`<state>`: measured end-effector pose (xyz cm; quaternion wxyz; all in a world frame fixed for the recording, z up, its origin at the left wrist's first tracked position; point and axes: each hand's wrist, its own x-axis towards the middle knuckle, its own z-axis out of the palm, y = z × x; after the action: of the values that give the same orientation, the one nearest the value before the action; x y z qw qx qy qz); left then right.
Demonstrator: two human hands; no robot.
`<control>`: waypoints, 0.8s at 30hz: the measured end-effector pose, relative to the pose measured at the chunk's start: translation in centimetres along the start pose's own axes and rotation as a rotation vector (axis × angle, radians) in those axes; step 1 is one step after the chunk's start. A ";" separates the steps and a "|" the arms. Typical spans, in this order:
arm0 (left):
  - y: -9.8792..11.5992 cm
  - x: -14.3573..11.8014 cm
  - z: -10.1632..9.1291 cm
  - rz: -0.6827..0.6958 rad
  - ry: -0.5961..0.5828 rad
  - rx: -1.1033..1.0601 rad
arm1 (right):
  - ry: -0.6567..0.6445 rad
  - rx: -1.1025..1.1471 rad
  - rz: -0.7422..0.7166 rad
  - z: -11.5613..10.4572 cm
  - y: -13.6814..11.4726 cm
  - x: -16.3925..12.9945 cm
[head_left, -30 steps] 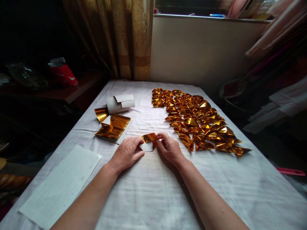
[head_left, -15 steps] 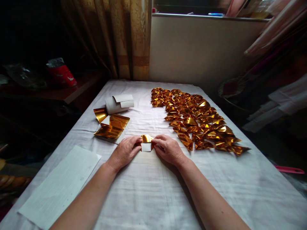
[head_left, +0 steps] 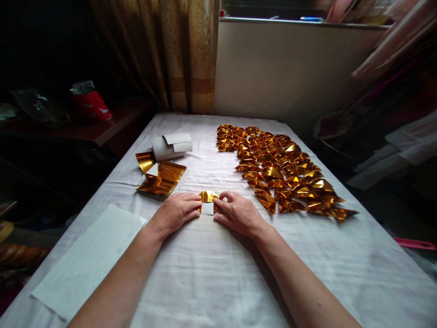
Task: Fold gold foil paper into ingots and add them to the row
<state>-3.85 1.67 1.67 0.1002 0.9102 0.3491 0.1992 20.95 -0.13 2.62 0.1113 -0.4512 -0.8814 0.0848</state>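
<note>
A small piece of gold foil paper (head_left: 208, 197), partly folded with its white side showing at the front, lies on the cloth between my hands. My left hand (head_left: 177, 210) pinches its left edge. At the right edge, the fingers of my right hand (head_left: 238, 213) are closed on the same paper. Beyond my left hand lies a stack of flat gold foil sheets (head_left: 164, 176), beside a curled roll of white-backed paper (head_left: 172, 146). Rows of folded gold foil paper ingots (head_left: 273, 173) cover the right side of the table.
A white cloth (head_left: 218, 282) covers the table. One pale lined sheet (head_left: 88, 259) lies beside my left forearm. To the left, a red container (head_left: 91, 105) stands on a dark side table. A curtain (head_left: 191, 59) hangs behind, and clothes (head_left: 413, 132) hang at the right.
My fingers have shifted slightly along the sides of the foil paper, and its gold top part now looks wider and more raised. The view has moved a little.
</note>
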 end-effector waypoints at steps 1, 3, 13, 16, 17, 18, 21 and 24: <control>0.0 0.1 -0.1 0.009 -0.008 0.025 | -0.007 -0.008 0.004 0.0 0.0 0.0; 0.2 0.4 -0.1 0.012 0.000 0.068 | -0.010 -0.023 0.009 0.0 -0.2 0.1; 0.3 0.4 0.4 0.004 0.052 0.124 | 0.032 -0.129 0.088 0.3 -2.1 0.5; 0.1 0.3 0.3 -0.008 0.021 0.080 | 0.046 -0.166 0.082 0.7 -2.1 0.6; 0.1 0.2 0.2 -0.016 0.018 0.063 | 0.054 -0.175 0.079 0.8 -2.0 0.6; 0.0 0.2 0.2 -0.024 0.018 0.047 | 0.064 -0.181 0.073 0.9 -1.9 0.6; -0.1 0.0 0.4 -0.041 0.040 0.009 | 0.097 -0.179 0.048 1.2 -1.6 0.6; -0.3 -0.2 0.9 -0.056 0.068 0.009 | 0.119 -0.168 0.048 1.5 -1.4 0.5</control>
<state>-3.82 1.69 0.71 0.0897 0.8931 0.3788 0.2256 19.14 -0.60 1.58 0.1231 -0.4840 -0.8662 -0.0139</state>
